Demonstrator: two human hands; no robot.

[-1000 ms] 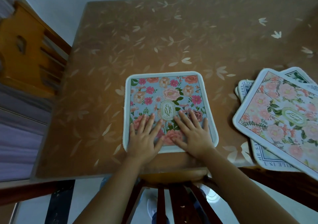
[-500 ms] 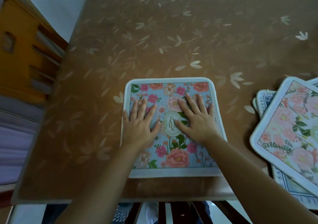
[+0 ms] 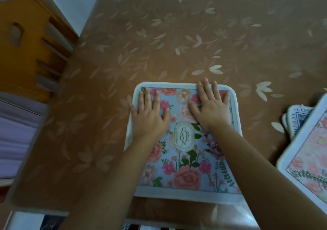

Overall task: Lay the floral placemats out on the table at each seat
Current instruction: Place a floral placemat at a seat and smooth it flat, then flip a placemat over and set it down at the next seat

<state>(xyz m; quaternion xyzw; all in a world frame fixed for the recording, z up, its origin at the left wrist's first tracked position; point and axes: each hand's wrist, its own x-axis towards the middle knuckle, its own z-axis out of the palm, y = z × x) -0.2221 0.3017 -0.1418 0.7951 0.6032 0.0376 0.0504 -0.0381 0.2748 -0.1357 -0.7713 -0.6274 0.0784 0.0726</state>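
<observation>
A blue floral placemat (image 3: pixel 184 159) with a white border lies flat on the brown leaf-patterned table (image 3: pixel 177 35), close to the near edge, and an oval label reading GARDEN sits at its middle. Both hands rest palm-down on the far half of it. The left hand (image 3: pixel 150 113) lies with its fingers (image 3: pixel 146 97) spread and straight, so its grip is fully open and closed on nothing; its little finger reaches past the mat's left border, and its fingertips stop just short of the mat's far-left corner. The right hand (image 3: pixel 208 109) is likewise flat with its grip fully open and clasping nothing; its fingertips (image 3: pixel 206 85) touch the mat's far white border, and its thumb points inward toward the left hand. The 2 hands are near each other but apart, with the oval label just nearer than the gap between them. To the right of the right hand, well apart from it, a stack of other placemats (image 3: pixel 307 152) overlaps at the table's right side; the top 1 is pink floral with a white rim, tilted, and a mat (image 3: pixel 295 118) with printed lettering shows beneath it. To the left of the left hand, beyond the table's edge, stands an orange wooden chair (image 3: pixel 26 40).
</observation>
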